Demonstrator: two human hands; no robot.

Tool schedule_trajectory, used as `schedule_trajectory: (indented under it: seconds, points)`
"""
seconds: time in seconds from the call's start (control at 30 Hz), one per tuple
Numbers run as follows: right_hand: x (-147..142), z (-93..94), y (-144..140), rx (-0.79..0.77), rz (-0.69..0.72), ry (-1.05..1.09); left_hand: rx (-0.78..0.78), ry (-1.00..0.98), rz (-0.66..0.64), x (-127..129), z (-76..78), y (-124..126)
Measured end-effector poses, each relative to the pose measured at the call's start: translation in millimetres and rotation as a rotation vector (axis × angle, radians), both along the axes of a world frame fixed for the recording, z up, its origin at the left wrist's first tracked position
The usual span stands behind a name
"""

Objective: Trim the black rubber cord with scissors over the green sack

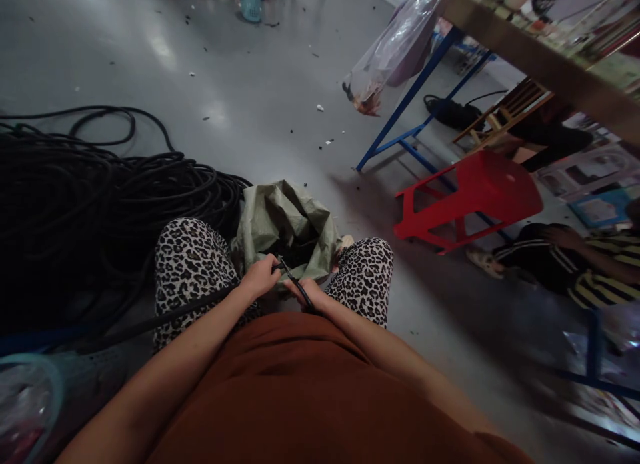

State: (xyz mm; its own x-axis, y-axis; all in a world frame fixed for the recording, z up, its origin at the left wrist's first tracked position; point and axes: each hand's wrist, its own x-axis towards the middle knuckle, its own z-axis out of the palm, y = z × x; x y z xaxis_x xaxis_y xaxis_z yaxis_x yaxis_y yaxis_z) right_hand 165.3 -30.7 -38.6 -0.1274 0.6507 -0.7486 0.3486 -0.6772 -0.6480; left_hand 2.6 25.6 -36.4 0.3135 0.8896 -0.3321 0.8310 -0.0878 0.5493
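Observation:
My left hand (261,276) is closed around a thick black cord (193,307), with its end poking out past the fingers. The cord runs back over my left thigh. In my right hand (311,295) I grip dark-handled scissors (301,289). Their blades point up and left and meet the cord's end beside my left fingers. Whether the blades are parted is too small to tell. Below both hands, between my knees, a greenish woven sack (320,227) stands with its mouth open. Dark pieces (295,252) lie inside it, hard to make out.
A large heap of coiled black cord (115,191) lies left. A light-blue bin (57,391) is at lower left, another basket (251,4) far ahead. To the right are a red stool (475,191), a blue-legged table (530,47), a hanging plastic bag (395,47) and a seated person (555,251).

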Motion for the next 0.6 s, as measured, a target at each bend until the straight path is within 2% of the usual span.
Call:
schedule_trajectory:
  seconds: [0.1, 0.23, 0.43, 0.6]
  points:
    - [0.7, -1.7, 1.3, -0.03, -0.038, -0.043, -0.012, 0.006, 0.006, -0.1, 1.4, 0.3]
    - [2.2, -0.2, 4.7, -0.067, -0.161, 0.004, -0.002, 0.047, -0.027, 1.0, 7.3, -1.9]
    - [3.6, 4.7, 8.9, -0.078, -0.362, 0.252, 0.08, 0.152, -0.209, 9.8, 27.1, -15.0]
    - [5.1, -2.8, 12.2, -0.068, -0.435, 0.493, 0.149, 0.185, -0.341, 16.6, 39.8, -21.0]
